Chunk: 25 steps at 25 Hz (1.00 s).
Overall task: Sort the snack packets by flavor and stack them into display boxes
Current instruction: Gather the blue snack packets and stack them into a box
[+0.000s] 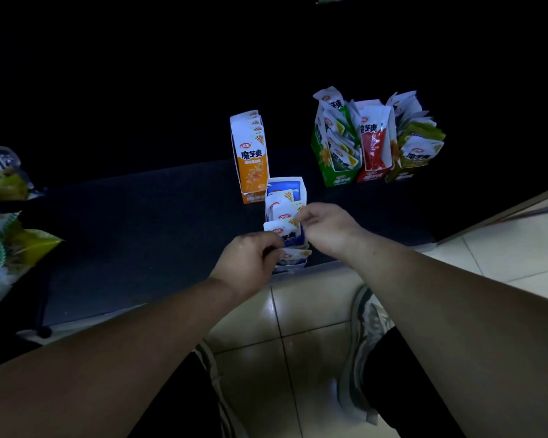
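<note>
A blue display box (287,184) stands at the near edge of the dark mat, with several white-and-blue snack packets (280,202) upright in it. My left hand (250,260) pinches the left edge of the front blue packet (287,233). My right hand (325,227) pinches the top right corner of a packet in the same box. Behind it stands an orange display box (252,156) filled with orange packets. Further right, a green box (332,147), a red box (375,143) and an olive box (416,143) stand side by side, each stuffed with packets.
A heap of plastic bags and loose packaging (4,216) lies at the left edge. The dark mat (140,232) ends at a tiled floor (301,314), where my shoes (366,349) stand. The background is dark.
</note>
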Each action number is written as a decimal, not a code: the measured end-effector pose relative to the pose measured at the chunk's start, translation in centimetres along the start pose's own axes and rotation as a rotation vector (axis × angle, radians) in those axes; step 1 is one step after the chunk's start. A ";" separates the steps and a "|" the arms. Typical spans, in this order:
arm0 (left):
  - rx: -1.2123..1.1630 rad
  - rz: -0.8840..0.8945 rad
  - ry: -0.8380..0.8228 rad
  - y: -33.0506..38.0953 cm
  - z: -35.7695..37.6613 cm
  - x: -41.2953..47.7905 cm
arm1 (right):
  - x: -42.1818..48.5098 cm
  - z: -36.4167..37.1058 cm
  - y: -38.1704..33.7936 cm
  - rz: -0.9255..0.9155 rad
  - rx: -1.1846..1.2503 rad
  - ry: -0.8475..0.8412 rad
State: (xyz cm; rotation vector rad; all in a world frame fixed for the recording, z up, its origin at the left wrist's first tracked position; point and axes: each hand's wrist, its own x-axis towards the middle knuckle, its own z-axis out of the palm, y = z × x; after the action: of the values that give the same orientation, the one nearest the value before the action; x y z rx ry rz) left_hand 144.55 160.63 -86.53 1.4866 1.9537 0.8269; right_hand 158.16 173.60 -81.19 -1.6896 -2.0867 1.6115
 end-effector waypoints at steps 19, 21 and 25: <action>-0.127 -0.213 0.113 0.9 -0.3 -0.7 | -0.1 -0.6 2.8 -0.070 0.041 -0.099; -0.142 -0.227 0.090 1.1 -0.3 -0.7 | 0.0 -0.7 2.8 0.042 0.066 -0.143; -0.030 -0.030 0.038 0.3 0.2 -0.8 | 1.2 -1.0 2.0 0.098 0.247 0.034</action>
State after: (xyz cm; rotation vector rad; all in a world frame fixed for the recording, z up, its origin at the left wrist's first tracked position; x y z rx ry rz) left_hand 145.05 159.94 -86.39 1.4304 1.9781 0.8738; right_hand 159.67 174.96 -82.76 -1.7443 -1.7301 1.7672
